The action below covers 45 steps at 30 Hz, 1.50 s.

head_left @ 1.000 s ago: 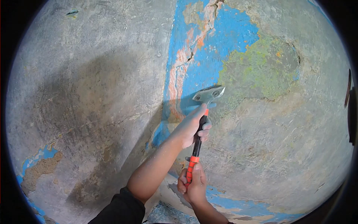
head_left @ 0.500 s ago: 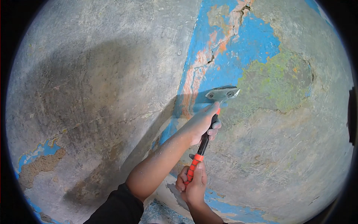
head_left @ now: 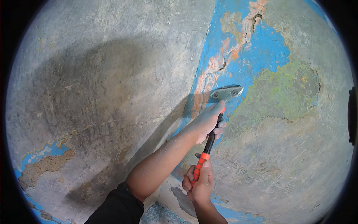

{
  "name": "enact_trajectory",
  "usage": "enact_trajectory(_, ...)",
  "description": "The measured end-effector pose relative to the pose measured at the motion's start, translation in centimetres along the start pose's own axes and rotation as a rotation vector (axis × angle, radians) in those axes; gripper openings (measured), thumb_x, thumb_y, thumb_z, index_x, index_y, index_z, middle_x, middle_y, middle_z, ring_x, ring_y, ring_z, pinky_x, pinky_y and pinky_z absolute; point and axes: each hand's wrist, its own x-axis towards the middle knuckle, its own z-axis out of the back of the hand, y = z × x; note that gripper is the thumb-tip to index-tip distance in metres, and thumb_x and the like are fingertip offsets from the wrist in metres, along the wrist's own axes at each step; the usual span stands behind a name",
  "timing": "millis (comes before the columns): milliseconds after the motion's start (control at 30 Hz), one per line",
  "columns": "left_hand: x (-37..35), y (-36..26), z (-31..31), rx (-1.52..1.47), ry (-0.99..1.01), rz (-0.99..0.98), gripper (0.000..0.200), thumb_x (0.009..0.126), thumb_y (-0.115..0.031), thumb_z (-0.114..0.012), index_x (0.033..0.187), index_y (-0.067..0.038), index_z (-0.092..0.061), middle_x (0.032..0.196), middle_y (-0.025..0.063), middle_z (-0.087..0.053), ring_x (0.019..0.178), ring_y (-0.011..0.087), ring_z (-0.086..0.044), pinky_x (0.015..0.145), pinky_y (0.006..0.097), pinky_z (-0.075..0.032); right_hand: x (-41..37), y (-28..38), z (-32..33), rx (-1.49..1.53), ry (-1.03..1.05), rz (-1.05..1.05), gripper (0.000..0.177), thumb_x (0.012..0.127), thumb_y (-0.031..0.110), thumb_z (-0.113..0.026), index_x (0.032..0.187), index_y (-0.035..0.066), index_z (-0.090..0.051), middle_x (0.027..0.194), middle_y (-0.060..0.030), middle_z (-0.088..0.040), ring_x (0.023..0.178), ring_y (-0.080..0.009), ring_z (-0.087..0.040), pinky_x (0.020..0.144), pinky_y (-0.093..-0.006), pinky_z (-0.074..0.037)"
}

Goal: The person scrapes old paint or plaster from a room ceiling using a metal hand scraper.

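Note:
A long-handled scraper (head_left: 226,92) has its metal head against the blue-painted strip of wall (head_left: 238,63), just left of a greenish bare patch. Two screws show on the head. My left hand (head_left: 209,121) is wrapped round the black upper shaft, its thumb stretched up close below the head. Lower down, my right hand (head_left: 200,183) grips the orange-and-black ribbed handle, thumb lying along it. The handle's bottom end is hidden by that hand. Pale dust coats the left hand and forearm.
A grey wall (head_left: 93,93) meets the painted one at an inner corner on the left. Cracks run through the orange and blue paint. Rough brown plaster (head_left: 44,168) is exposed at lower left. A dark object (head_left: 352,115) cuts in at the right edge.
The view has shifted, so the wall sits further right and lower. Against the wall, the scraper head has moved slightly up and left. Both hands keep their grip.

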Motion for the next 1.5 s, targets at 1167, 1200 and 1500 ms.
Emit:
enact_trajectory(1167, -4.2, 14.8, 3.9, -0.112, -0.319, 0.091, 0.045, 0.095, -0.06, -0.045, 0.098, -0.015, -0.045, 0.057, -0.0055, -0.039, 0.043, 0.0079, -0.037, 0.044, 0.0264, -0.035, -6.3, -5.5, 9.1, -0.103, -0.043, -0.344, 0.033, 0.103, 0.036, -0.04, 0.117, 0.007, -0.046, 0.059, -0.0024, -0.04, 0.037, -0.0119, -0.038, 0.035, -0.0262, -0.031)
enact_trajectory(1200, -5.1, 17.9, 4.6, -0.147, -0.369, 0.173, 0.046, 0.095, -0.062, -0.044, 0.096, -0.015, -0.044, 0.057, -0.0048, -0.039, 0.044, 0.009, -0.037, 0.046, 0.0273, -0.036, -8.0, -6.6, 12.0, -0.184, -0.063, -0.435, 0.032, 0.103, 0.035, -0.042, 0.117, 0.007, -0.046, 0.058, -0.002, -0.04, 0.037, -0.0119, -0.038, 0.035, -0.0262, -0.031)
enact_trajectory(1500, -9.0, 37.4, -3.6, -0.513, -0.315, 0.39, 0.052, 0.096, -0.063, -0.037, 0.091, -0.011, -0.041, 0.065, 0.0003, -0.042, 0.056, 0.0159, -0.044, 0.06, 0.0355, -0.041, -20.7, -2.6, 27.5, -0.268, -0.167, -0.671, 0.026, 0.099, 0.024, -0.053, 0.119, 0.007, -0.051, 0.058, -0.0011, -0.045, 0.039, -0.0103, -0.042, 0.037, -0.0265, -0.033)
